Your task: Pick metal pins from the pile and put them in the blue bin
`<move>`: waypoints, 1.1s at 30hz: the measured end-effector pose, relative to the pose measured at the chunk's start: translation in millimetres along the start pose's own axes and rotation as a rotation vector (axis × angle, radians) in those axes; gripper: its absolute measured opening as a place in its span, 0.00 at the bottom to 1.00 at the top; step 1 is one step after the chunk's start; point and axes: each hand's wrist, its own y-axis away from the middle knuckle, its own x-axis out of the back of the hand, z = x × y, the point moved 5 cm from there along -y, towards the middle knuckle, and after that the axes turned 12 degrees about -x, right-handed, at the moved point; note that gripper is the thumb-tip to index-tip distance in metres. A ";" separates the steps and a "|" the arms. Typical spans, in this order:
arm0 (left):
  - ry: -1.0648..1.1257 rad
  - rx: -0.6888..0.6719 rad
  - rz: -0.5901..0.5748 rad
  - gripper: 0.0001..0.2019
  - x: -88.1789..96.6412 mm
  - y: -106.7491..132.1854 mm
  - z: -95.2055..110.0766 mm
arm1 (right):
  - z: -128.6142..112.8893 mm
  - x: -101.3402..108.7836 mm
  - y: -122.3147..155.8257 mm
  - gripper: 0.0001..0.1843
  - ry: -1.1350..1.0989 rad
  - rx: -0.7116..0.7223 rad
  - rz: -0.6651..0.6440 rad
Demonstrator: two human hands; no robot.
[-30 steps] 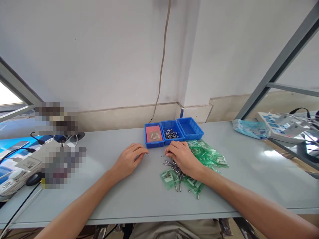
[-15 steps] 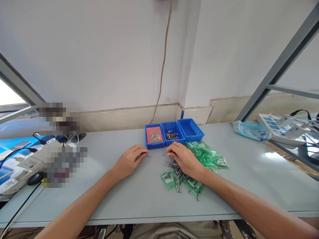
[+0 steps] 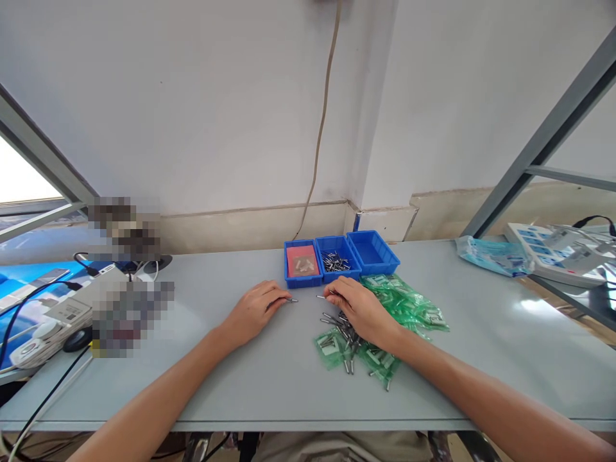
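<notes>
Spanning the width of the view, a gray table (image 3: 250,391) bore the work items. Green plastic bags (image 3: 409,301) lay heaped right of center, partly behind the right hand (image 3: 360,308). Three blue bins stood side by side near the wall: the left bin (image 3: 303,282) contained a red sheet, the middle bin (image 3: 339,276) contained metal pins, and the right bin (image 3: 373,251) adjoined it. The left hand (image 3: 255,311) was located in front of the left bin. Loose pins (image 3: 345,328) lay beside and partly beneath the right hand. Each hand maintained a narrow fingertip pinch: the left on one slim pin (image 3: 293,300), the right on a similar piece (image 3: 321,296).
</notes>
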 end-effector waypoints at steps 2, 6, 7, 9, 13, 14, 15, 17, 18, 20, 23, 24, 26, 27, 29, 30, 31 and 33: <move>-0.022 -0.008 -0.006 0.15 -0.5 0.0 0.0 | 0.6 -1.8 0.8 0.11 0.019 0.027 -0.004; -0.077 -0.017 -0.030 0.15 -2.5 0.6 -1.6 | 2.1 -4.5 1.8 0.12 0.033 0.054 -0.004; -0.085 -0.017 -0.036 0.15 -3.0 0.9 -2.2 | 2.4 -4.5 1.9 0.12 0.030 0.053 0.001; -0.094 -0.017 -0.044 0.15 -3.6 1.5 -3.4 | 3.2 -4.1 1.8 0.12 0.017 0.037 0.008; -0.083 -0.009 -0.043 0.15 -3.7 2.4 -5.4 | 5.9 -4.7 1.3 0.12 -0.030 -0.004 -0.014; -0.076 -0.002 -0.041 0.15 -3.7 2.6 -6.0 | 7.0 -5.3 1.2 0.11 -0.044 -0.019 -0.028; -0.070 0.004 -0.039 0.15 -3.5 2.8 -6.6 | 8.0 -6.1 1.2 0.11 -0.057 -0.033 -0.044; -0.061 0.013 -0.033 0.14 -3.1 3.1 -7.2 | 9.3 -7.3 1.3 0.10 -0.067 -0.056 -0.068; -0.056 0.013 -0.027 0.14 -2.6 3.2 -7.2 | 9.4 -7.5 1.5 0.11 -0.062 -0.061 -0.073; -0.042 0.012 -0.013 0.14 -1.2 3.1 -6.3 | 9.1 -7.5 1.8 0.11 -0.042 -0.064 -0.072; -0.012 0.018 0.004 0.13 1.3 2.2 -3.9 | 9.1 -7.6 1.9 0.11 -0.012 -0.073 -0.066; -0.005 0.023 0.008 0.13 1.9 1.7 -3.0 | 9.2 -7.7 1.9 0.11 -0.004 -0.077 -0.067; 0.004 0.029 0.016 0.13 2.6 0.7 -1.3 | 9.2 -7.6 1.8 0.11 0.012 -0.086 -0.067; 0.009 0.027 0.021 0.13 2.6 0.4 -0.5 | 8.9 -7.4 1.8 0.11 0.019 -0.089 -0.067; 0.023 0.026 0.023 0.13 2.0 0.1 0.4 | 7.9 -6.4 1.9 0.12 0.031 -0.090 -0.063; 0.029 0.027 0.024 0.13 1.6 0.1 0.6 | 7.3 -5.8 1.9 0.13 0.034 -0.090 -0.060; 0.033 0.031 0.024 0.13 1.3 0.2 0.4 | 7.0 -5.3 1.9 0.13 0.037 -0.091 -0.059; 0.034 0.038 0.025 0.13 1.2 0.4 0.1 | 7.1 -5.0 1.9 0.13 0.043 -0.100 -0.058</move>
